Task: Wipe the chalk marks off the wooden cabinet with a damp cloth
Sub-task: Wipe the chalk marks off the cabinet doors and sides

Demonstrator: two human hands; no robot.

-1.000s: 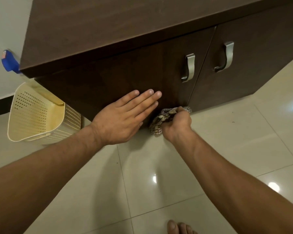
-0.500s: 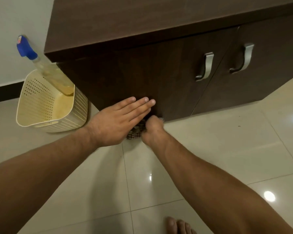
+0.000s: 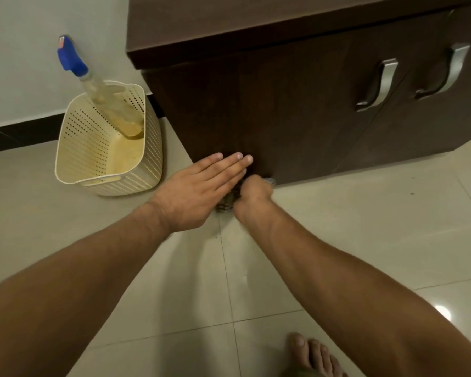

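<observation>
— Where is our cloth (image 3: 226,204)?
— Bunched in our curled right hand (image 3: 253,191), low on the cabinet (image 3: 297,104) door. Our left hand (image 3: 199,189) presses flat at its nine o'clock; the door rises toward twelve.

No writing can be read anywhere. The spray bottle (image 3: 97,88), up and left of the left hand (image 3: 199,191), bears a small reddish patch, too blurred to read.
</observation>
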